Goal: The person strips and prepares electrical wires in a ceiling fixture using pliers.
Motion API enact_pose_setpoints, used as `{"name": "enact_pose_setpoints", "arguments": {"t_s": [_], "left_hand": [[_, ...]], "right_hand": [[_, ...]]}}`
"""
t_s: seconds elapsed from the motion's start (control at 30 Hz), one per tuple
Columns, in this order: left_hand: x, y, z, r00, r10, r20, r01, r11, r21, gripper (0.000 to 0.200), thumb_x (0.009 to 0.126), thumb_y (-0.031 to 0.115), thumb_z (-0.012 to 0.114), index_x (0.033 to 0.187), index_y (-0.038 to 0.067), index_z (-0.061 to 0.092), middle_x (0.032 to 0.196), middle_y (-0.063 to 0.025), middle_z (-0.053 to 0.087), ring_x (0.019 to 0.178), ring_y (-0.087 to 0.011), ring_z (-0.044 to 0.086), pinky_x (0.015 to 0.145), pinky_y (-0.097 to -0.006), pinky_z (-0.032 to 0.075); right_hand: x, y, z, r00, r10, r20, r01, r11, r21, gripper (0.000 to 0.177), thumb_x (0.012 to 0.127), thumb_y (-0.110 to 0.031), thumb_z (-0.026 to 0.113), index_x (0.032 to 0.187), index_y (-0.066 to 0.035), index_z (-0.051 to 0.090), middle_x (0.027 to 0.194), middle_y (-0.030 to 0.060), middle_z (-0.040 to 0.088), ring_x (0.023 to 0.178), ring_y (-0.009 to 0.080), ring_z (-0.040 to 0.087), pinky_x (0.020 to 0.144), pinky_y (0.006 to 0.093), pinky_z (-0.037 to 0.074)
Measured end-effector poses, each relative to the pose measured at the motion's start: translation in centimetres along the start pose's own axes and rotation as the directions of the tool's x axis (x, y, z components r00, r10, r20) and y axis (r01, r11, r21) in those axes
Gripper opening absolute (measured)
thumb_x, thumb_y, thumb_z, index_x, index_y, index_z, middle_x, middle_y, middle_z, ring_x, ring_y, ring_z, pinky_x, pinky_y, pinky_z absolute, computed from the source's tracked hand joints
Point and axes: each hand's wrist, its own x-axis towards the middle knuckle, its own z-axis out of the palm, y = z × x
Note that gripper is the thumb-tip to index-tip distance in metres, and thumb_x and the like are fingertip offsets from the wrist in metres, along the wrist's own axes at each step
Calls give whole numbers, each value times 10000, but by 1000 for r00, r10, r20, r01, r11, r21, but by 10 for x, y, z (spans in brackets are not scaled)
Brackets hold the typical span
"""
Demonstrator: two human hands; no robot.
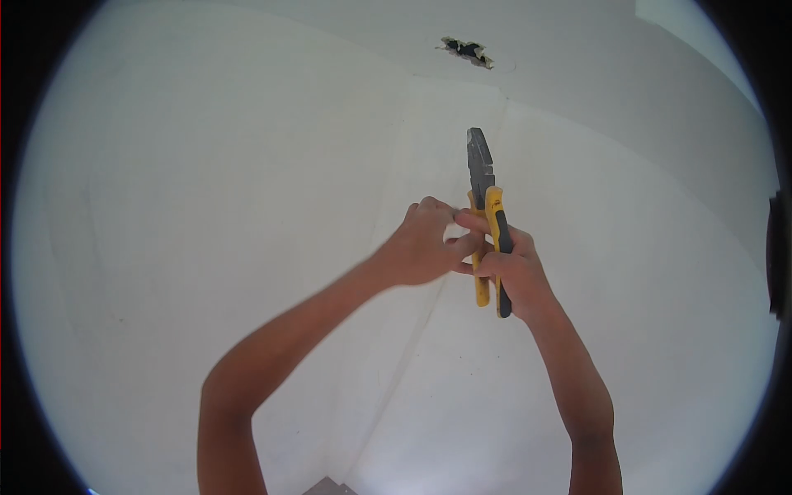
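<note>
A pair of combination pliers [481, 165] with yellow and black handles points upward, its grey jaws closed and its handles slightly apart. My right hand [520, 268] is wrapped around the handles. Close against them on the left, my left hand [431, 242] has its fingers bent, and its fingertips meet my right fingers near the left handle. Whether anything small lies between those left fingertips is hidden by the overlap. Above the plier jaws, a ragged hole [468, 52] with torn edges and a dark inside breaks the white surface.
White wall and ceiling surfaces [223, 181] surround my hands, with a corner line [404, 363] running down behind my forearms. A small grey shape [328, 487] shows at the bottom edge. At the far right stands a dark object [776, 256], cut off by the lens rim.
</note>
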Motion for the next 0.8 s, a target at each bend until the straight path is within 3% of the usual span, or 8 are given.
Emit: {"name": "enact_pose_setpoints", "arguments": {"t_s": [0.07, 0.1, 0.13, 0.2, 0.27, 0.3, 0.67, 0.8], "left_hand": [[32, 4, -33, 982, -27, 187, 72, 968, -241, 515, 935, 461, 571, 1139, -4, 655, 1014, -155, 648, 985, -207, 591, 819, -371, 498], [46, 6, -46, 974, -40, 221, 123, 918, -378, 575, 917, 509, 583, 1151, -12, 645, 1035, -165, 656, 1007, -216, 599, 847, -375, 499], [58, 4, -58, 965, -40, 260, 172, 843, -509, 636, 899, 558, 595, 1162, -19, 636, 1055, -175, 664, 1029, -225, 607, 875, -378, 499], [75, 4, -67, 978, -26, 207, 119, 884, -451, 667, 897, 579, 589, 1161, -31, 634, 1051, -163, 667, 1030, -223, 614, 875, -364, 504], [75, 16, -79, 988, -1, 155, 62, 919, -388, 698, 895, 601, 584, 1161, -43, 633, 1047, -151, 669, 1032, -220, 622, 875, -349, 508], [79, 15, -79, 978, -17, 207, 110, 888, -447, 725, 890, 609, 600, 1200, -46, 599, 1071, -151, 669, 1021, -218, 635, 868, -342, 527], [82, 28, -83, 951, 112, 289, 109, 753, -649, 673, 932, 500, 624, 1294, -55, 508, 1130, -153, 658, 1059, -215, 639, 912, -344, 537], [93, 30, -63, 975, 40, 218, 139, 658, -740, 431, 956, 372, 623, 1124, -24, 598, 1038, -106, 663, 944, -175, 654, 823, -314, 551]], "right_hand": [[13, -9, -1, 1000, 6, -11, -6, 1000, 31, 575, 656, 56, 493, 1210, 7, 638, 1136, 113, 481, 948, 217, 568, 705, 351, 487], [21, -14, -7, 988, -135, -70, 98, 919, -381, 594, 652, 68, 478, 1226, 10, 620, 1185, 141, 461, 988, 248, 567, 740, 357, 489], [29, -22, -7, 956, -284, -73, 141, 665, -733, 614, 648, 79, 462, 1243, 13, 601, 1233, 169, 440, 1029, 279, 566, 775, 364, 490], [40, -31, -5, 935, -346, -85, 135, 565, -814, 583, 661, 89, 501, 1238, 50, 576, 1302, 229, 389, 1152, 346, 506, 908, 449, 445], [38, -40, 5, 780, -619, 88, -19, -164, -986, 541, 680, 68, 589, 1220, 82, 555, 1316, 255, 387, 1242, 389, 431, 987, 576, 356], [43, -45, 10, 777, -625, 76, -85, -224, -971, 479, 691, 39, 661, 1162, 90, 583, 1324, 273, 382, 1297, 426, 359, 961, 681, 303], [48, -68, 32, 630, -768, 117, -344, -411, -844, 329, 746, 0, 679, 1067, 61, 639, 1315, 250, 387, 1286, 419, 364, 919, 711, 324], [53, -61, 30, 623, -774, 114, -368, -419, -830, 338, 741, 6, 675, 1073, 55, 638, 1296, 233, 396, 1255, 415, 391, 924, 710, 326]]}}
